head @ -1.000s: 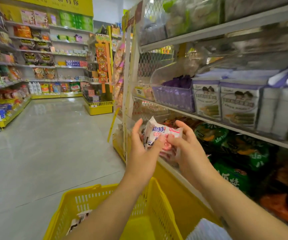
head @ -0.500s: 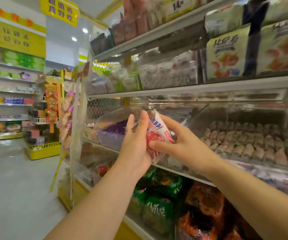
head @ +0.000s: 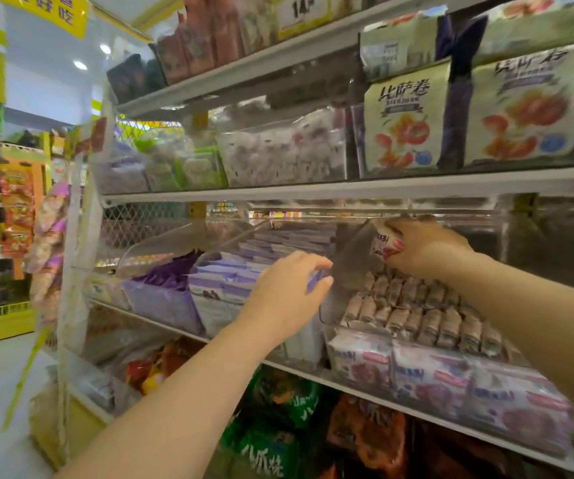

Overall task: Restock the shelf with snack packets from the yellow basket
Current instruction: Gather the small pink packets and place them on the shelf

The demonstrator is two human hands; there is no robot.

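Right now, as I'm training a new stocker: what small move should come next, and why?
Probably lower the right hand and release its snack packet into the clear bin: the left hand holds the clear flap up, and the packet hangs over the small packets inside.

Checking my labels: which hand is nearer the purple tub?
Left. The left hand is a little right of the purple tub, before the lilac boxes; the right hand is farther right, gripping a snack packet above the small brown packets.
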